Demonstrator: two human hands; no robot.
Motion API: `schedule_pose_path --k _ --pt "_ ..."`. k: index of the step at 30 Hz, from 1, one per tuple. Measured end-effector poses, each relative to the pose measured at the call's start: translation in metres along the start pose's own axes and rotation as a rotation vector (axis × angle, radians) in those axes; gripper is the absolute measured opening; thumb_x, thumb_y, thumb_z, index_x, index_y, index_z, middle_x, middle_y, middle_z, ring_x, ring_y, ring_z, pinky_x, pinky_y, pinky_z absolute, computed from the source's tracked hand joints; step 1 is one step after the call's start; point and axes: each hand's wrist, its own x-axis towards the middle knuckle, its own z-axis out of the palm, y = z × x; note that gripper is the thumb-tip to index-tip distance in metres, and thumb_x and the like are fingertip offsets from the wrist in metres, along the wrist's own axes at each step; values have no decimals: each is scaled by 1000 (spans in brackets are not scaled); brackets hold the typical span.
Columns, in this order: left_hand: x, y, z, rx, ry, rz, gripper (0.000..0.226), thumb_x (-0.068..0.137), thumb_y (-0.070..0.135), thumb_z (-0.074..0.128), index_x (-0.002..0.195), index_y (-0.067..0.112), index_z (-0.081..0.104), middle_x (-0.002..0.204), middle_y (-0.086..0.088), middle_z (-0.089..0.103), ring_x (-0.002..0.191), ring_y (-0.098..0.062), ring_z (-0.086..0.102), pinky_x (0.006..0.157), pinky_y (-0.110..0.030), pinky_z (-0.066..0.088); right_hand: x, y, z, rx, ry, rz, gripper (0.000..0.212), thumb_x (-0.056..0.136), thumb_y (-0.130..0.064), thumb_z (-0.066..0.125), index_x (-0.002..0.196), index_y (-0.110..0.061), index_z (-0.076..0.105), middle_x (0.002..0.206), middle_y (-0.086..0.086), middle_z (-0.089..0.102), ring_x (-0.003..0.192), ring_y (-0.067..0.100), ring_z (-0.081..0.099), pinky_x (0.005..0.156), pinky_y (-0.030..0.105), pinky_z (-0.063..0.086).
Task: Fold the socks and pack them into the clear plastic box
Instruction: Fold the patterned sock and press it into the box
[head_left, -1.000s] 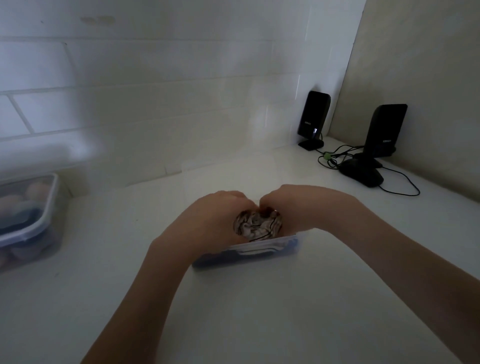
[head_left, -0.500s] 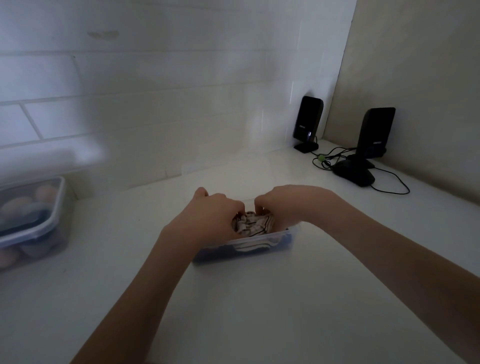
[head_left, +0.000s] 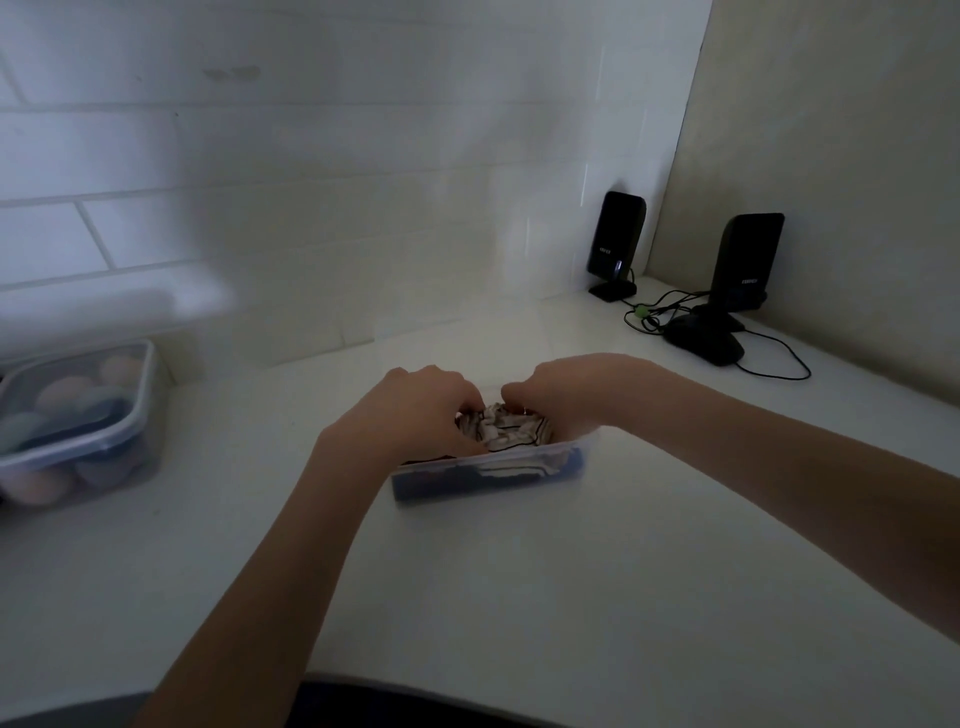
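Both forearms extend from the near edge of the view toward the centre, converging at the hands. The left hand (head_left: 415, 410) is palm-down with the fingers curled downward and inward, the knuckles uppermost. The right hand (head_left: 558, 397) mirrors it just to the right, also palm-down with the fingers curled under. The two hands are close together, thumbs nearly meeting at the far side. Fingertips are hidden from view.

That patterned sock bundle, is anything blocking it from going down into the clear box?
Nothing visible does. Both hands, left hand and right hand, press the patterned sock bundle into the open clear box, on top of dark socks already inside.
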Motion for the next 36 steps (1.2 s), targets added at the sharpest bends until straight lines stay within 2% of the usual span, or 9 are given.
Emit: schedule_pose_path --k 5,9,12,15,18,23,27,30,36 --pt "-2 -1 -1 -54 0 -16 51 71 55 65 115 29 62 106 7 66 81 -11 50 75 -28 42 -6 12 -5 250 11 -9 52 75 -25 73 122 -23 51 116 -1 59 89 13 48 69 24 41" --pt "-8 -6 -5 -264 36 -52 54 67 49 75 114 24 65 103 7 68 85 -10 60 82 -33 52 -9 16 -7 424 204 -59 40 74 -30 75 112 -27 61 105 -10 59 89 8 53 61 12 34" --pt "-11 -8 -7 -349 117 -72 47 70 42 76 112 22 66 99 8 66 86 -8 59 77 -24 45 -5 8 -4 453 261 -74 39 72 -34 75 109 -30 62 94 -15 56 90 7 54 64 13 38" --pt "-14 -4 -9 -378 209 -31 31 73 33 75 101 21 69 93 5 67 86 -11 59 78 -26 47 1 2 1 448 259 -68 42 71 -36 74 110 -28 61 88 -16 54 85 7 54 66 17 43" --pt "-13 5 -11 -347 158 13 16 74 24 76 88 20 72 87 4 67 86 -15 61 76 -29 50 5 -1 6 458 249 -75 40 73 -33 73 110 -25 60 91 -12 57 85 10 55 65 17 41" --pt "-8 11 -8 -212 14 -7 20 75 26 72 94 23 72 95 1 71 85 -16 63 81 -36 54 1 4 5 553 149 -67 41 76 -33 72 113 -26 57 110 -9 61 96 10 58 79 23 46" --pt "-5 11 -8 -183 14 8 21 72 32 72 92 27 68 92 5 68 84 -14 60 79 -34 53 -4 17 -3 440 201 -10 23 82 -28 68 103 -20 67 99 -5 64 92 14 59 68 19 43" --pt "-3 10 -8 -200 6 14 23 70 31 74 91 28 66 88 7 65 83 -13 60 77 -33 53 -4 19 -4 329 176 -1 29 79 -25 71 108 -19 67 106 -2 66 90 13 56 60 15 38" --pt "2 11 -8 -217 -38 15 33 68 30 75 99 26 63 96 5 66 86 -13 59 80 -37 54 -4 10 -4 124 35 46 47 76 -23 72 120 -23 58 112 -1 62 90 15 52 66 27 40"
